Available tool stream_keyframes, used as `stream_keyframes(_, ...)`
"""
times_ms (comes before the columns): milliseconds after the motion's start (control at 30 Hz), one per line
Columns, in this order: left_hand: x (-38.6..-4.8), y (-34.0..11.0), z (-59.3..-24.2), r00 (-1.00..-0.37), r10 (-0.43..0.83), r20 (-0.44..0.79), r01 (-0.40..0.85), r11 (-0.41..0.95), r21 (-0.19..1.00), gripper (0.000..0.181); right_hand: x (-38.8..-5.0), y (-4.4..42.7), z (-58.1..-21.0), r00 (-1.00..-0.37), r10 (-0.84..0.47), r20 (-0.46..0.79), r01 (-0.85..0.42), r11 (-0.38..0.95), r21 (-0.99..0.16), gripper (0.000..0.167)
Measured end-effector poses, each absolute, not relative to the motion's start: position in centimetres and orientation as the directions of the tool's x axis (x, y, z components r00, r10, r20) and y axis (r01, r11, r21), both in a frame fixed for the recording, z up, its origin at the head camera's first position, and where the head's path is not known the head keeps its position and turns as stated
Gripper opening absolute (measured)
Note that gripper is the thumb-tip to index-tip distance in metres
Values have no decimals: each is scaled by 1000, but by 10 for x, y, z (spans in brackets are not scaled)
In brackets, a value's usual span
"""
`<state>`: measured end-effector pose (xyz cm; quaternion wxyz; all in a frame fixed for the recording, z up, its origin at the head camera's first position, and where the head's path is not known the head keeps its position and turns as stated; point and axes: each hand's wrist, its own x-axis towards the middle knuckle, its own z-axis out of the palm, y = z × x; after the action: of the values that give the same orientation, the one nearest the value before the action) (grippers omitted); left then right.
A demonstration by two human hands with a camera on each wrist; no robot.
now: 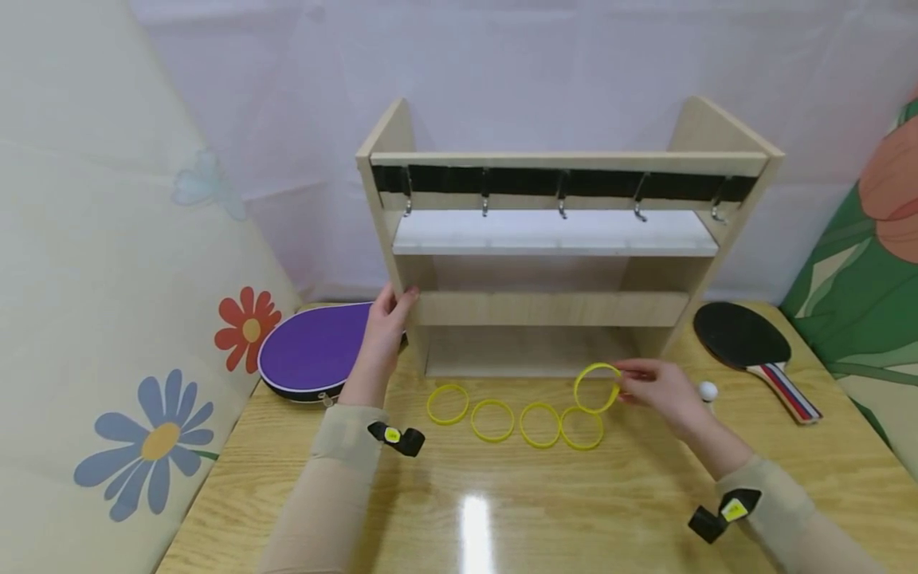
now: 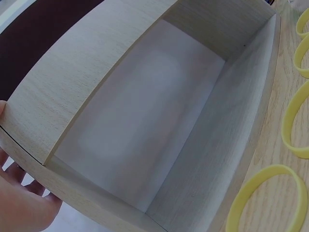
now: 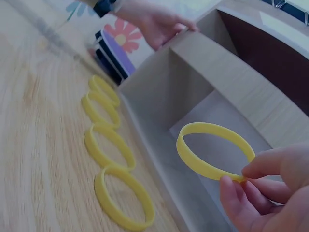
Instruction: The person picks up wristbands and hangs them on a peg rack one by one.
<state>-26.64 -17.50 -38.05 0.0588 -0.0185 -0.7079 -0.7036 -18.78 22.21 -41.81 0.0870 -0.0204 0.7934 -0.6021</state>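
Ring [image 3: 200, 166], thin and yellow, held in a narrow pinch between thumb and fingertips of the right hand [image 1: 663, 391]; raised off the wooden table [image 1: 574, 510], tilted, at the near side of a pale wooden shelf unit [image 1: 562, 237], towards its right end. In the head view, overlapping the rightmost of four matching yellow rings [image 3: 107, 204]; exact clearance from the shelf unit hard to judge from these angles. All four laid on the table in a slightly curved row, near the bottom of the shelf unit; small gaps between those on the left, the two on the right apparently touching. At the left, left hand [image 1: 387, 319] gripping the side panel [image 1: 386, 239] of the shelf unit, about level with the low front board [image 1: 488, 309]. Across the upper front, a black strip [image 1: 523, 181] with five metal hooks [image 1: 562, 211]. Farther left, a purple paddle case [image 1: 315, 343] with dark edging, just beside the left hand; to the right, a black paddle [image 1: 742, 335] with a striped handle, and a white ball [image 1: 708, 391] near the right hand. Flower-printed cloth [image 1: 161, 442] along the left, pale curtain [image 1: 502, 72] at the far side.
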Motion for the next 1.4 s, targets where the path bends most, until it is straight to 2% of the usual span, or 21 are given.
stream_keyframes(300, -264, -175, -379, -994, -46, 104, 103, 22, 994, 49, -185, 210, -403, -967, -188, -172, 159, 81, -984, 47)
stream_keyframes(667, -264, -174, -380, -994, -34, 102, 101, 29, 994, 50, -177, 191, -383, -960, -237, -149, 150, 14, -989, 42)
stream_keyframes(1000, -264, -174, -381, -993, -54, 109, 108, 20, 994, 49, -178, 175, -370, -966, -233, -112, 100, 61, -993, 38)
stream_keyframes(1233, -265, -173, -380, -992, -78, 98, 98, 7, 995, 48, -180, 160, -361, -966, -243, -85, 90, -10, -996, 38)
stream_keyframes(1400, -265, -172, -380, -993, -74, 89, 89, 7, 996, 48, -182, 151, -354, -967, -244, -73, 74, 8, -997, 39)
